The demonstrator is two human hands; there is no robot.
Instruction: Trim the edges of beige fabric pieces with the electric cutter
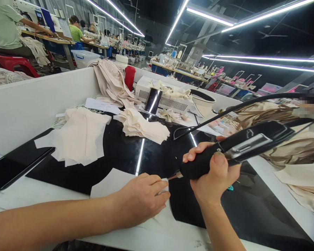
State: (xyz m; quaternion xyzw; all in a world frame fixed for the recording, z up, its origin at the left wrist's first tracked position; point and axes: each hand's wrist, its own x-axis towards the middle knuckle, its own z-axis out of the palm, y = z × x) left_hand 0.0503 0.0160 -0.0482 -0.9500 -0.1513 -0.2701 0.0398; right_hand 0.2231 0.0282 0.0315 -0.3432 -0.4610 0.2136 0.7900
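Observation:
My right hand (pixel 211 170) is wrapped round a black corded hand tool (pixel 240 143) that has a silver lever on its side. A narrow metal tip points left from the tool, close to the fingertips of my left hand (pixel 146 193). Those fingers are closed on the edge of a white flat piece (pixel 110 183), cloth or paper, which lies on the glossy black board (pixel 75 179). Farther back on the board are a stack of cream fabric pieces (pixel 143 127) and a wider stack of pale fabric pieces (pixel 83 136).
A dark flat panel (pixel 15 158) lies at the left. Behind stand a white vented box (pixel 170 101), a red cup (pixel 129 77) and draped beige fabric (pixel 112 80). Folded brown and beige fabric (pixel 290 139) is piled at the right. People sit at sewing tables beyond the white partition (pixel 42 97).

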